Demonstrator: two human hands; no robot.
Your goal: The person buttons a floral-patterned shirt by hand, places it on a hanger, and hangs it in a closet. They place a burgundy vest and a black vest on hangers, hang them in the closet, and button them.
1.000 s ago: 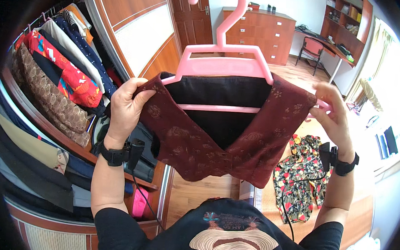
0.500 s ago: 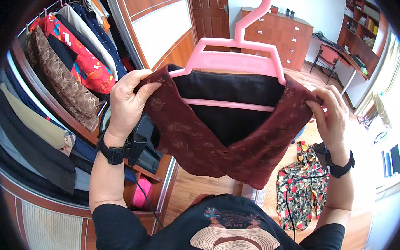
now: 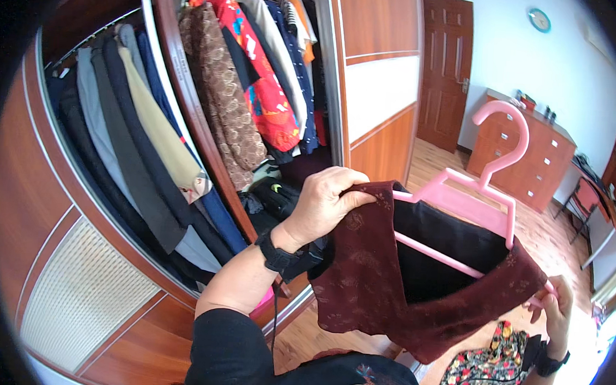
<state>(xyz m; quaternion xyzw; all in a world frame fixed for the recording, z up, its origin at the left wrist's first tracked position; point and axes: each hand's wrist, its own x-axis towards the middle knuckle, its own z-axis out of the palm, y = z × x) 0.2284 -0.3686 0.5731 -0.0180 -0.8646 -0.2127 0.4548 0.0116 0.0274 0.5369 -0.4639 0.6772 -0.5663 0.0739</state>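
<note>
A maroon patterned vest (image 3: 362, 286) with a black lining hangs on a pink plastic hanger (image 3: 508, 161), held up in front of me and tilted down to the right. My left hand (image 3: 328, 204) pinches the vest's left shoulder between thumb and fingers. At the other shoulder, my right hand (image 3: 558, 310) closes on the pink hanger end poking out past the fabric. The hanger's hook points up with nothing on it. A black band is strapped round each wrist.
On the left stands an open wardrobe with hanging trousers (image 3: 143, 149) and several garments, including a brown patterned one (image 3: 219, 97). Its sliding door (image 3: 380, 71) is beside them. A floral garment (image 3: 483, 365) lies at lower right. A drawer chest (image 3: 519, 148) is farther back.
The view has turned left toward the wardrobe. The vest and hanger have tilted, right side lower. My right hand has shifted from the vest's shoulder fabric to the hanger's end.
</note>
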